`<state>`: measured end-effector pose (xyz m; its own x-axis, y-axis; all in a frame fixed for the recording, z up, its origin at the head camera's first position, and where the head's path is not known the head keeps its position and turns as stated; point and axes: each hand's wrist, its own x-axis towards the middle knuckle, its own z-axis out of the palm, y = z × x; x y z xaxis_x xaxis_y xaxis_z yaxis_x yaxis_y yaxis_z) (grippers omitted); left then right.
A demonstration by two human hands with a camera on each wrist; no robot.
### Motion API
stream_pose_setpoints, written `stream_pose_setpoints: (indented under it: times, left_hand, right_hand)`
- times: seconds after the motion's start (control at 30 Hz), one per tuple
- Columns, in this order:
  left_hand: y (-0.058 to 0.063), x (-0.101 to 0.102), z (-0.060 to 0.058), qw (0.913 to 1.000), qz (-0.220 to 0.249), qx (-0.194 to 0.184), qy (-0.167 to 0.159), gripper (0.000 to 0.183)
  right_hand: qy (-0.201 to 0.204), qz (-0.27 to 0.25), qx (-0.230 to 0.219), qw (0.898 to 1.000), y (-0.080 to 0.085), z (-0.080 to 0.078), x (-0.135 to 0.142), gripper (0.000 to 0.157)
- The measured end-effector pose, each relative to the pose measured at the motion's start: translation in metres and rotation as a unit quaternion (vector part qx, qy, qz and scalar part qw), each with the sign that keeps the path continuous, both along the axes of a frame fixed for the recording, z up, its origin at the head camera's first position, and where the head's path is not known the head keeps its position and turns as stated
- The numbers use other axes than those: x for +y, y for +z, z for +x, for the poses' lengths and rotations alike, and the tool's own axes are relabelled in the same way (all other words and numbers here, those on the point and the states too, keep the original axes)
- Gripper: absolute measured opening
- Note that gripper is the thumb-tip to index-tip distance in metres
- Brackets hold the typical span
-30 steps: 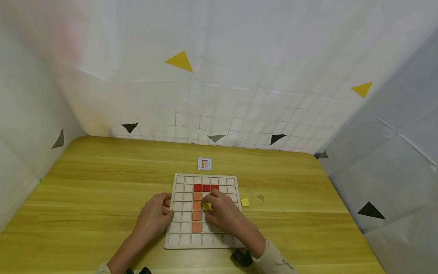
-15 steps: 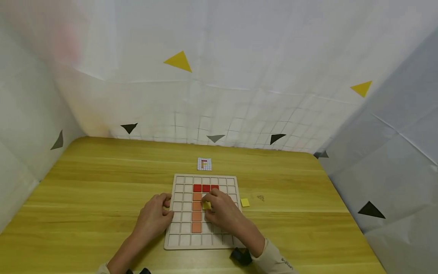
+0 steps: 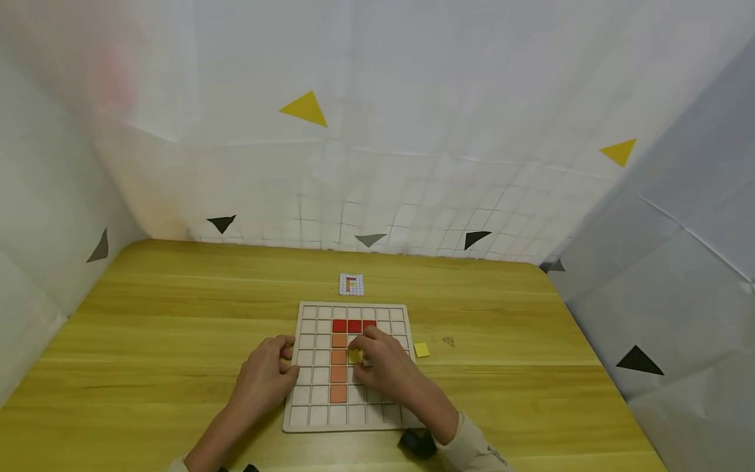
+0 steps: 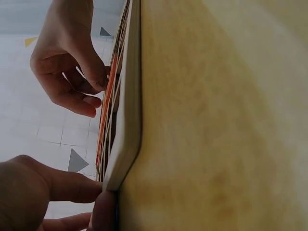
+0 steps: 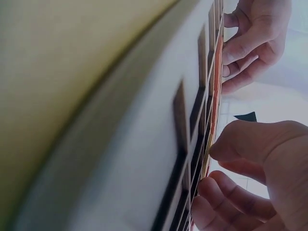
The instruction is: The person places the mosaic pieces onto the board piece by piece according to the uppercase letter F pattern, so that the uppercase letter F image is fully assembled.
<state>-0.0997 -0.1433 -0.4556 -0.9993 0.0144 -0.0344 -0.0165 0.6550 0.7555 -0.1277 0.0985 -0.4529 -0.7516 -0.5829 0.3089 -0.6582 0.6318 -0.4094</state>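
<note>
A pale wooden grid board (image 3: 318, 415) lies on the table, with several square cells. Three red tiles (image 3: 354, 326) form a row near its top, and a column of orange tiles (image 3: 338, 374) runs down from the row's left end. My right hand (image 3: 386, 367) is over the board and pinches a yellow tile (image 3: 355, 356) at a cell beside the orange column; in the right wrist view its thumb touches that tile's edge. My left hand (image 3: 265, 370) holds the board's left edge between thumb and fingers, as the left wrist view also shows the fingertips (image 4: 103, 209) there.
A second yellow tile (image 3: 421, 350) lies on the table just right of the board. Behind the board is a small card (image 3: 351, 284) printed with a coloured grid pattern. A black object (image 3: 417, 444) is by the right wrist. White sheets (image 3: 448, 98) surround the wooden table (image 3: 501, 367).
The head view has shifted slightly. Both hands, the board and the tiles keep the same places relative to one another.
</note>
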Motion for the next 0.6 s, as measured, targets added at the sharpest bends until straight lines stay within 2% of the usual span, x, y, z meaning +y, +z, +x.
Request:
stream_pose_setpoints:
  times: [0.23,0.6]
  left_hand:
    - [0.001,0.0,0.001,1.0,-0.002,0.0,0.001,0.044]
    - [-0.001,0.0,0.0,1.0,-0.005,0.002,-0.002,0.045]
  right_hand:
    - [0.0,-0.026,0.025,0.999,-0.001,0.002,0.011,0.024]
    - [-0.029,-0.028,0.02,0.999,-0.001,0.004,0.034,0.023]
